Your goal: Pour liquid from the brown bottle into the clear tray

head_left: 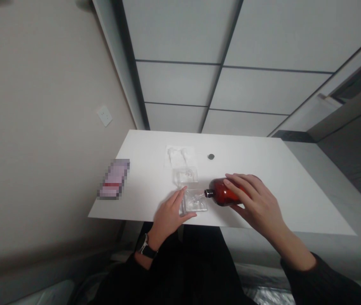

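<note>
My right hand [256, 201] is wrapped around a reddish-brown bottle [221, 192], which lies tipped nearly level with its neck pointing left. Its dark mouth is over a small clear square container [196, 203], and a stream of clear liquid seems to run from it into the container. The fingers and thumb of my left hand [169, 214] grip the container's left side against the table. Just behind stands a second clear container [186, 176], close to my left fingertips. What it holds is too faint to make out.
On the white table [295, 190], whitish transparent items [178, 156] lie on a pale sheet at the back. A small dark round cap [211, 156] sits to their right. A blurred-out pinkish object [114, 178] rests by the left edge. A wall stands close on the left.
</note>
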The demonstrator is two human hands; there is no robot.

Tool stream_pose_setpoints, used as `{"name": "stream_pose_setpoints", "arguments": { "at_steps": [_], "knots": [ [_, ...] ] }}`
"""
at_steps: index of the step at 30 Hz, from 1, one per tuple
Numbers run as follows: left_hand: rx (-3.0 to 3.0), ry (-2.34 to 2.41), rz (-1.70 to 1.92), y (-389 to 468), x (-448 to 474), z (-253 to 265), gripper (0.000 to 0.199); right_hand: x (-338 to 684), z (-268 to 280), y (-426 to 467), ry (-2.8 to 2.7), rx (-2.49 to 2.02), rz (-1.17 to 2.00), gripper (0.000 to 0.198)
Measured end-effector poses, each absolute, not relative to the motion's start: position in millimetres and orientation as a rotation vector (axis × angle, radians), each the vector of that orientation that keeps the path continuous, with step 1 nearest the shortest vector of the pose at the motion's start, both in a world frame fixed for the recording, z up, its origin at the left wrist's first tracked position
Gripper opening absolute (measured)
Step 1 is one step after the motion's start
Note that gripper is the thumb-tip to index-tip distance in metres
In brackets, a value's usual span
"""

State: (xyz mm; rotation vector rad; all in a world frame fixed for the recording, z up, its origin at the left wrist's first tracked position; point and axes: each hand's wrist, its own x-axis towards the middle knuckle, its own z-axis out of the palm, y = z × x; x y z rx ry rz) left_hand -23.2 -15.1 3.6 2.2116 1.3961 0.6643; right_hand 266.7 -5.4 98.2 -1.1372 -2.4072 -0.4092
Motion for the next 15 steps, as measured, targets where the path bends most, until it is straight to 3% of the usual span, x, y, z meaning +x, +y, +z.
{"name": "stream_pose_setpoints", "arguments": {
  "at_steps": [15],
  "knots": [
    [2.203, 1.396, 0.647, -15.1, -23.8, 1.5, 0.093, 266.0, 102.9, -4.3, -2.403, -1.128, -0.44, 0.066]
  ]
}}
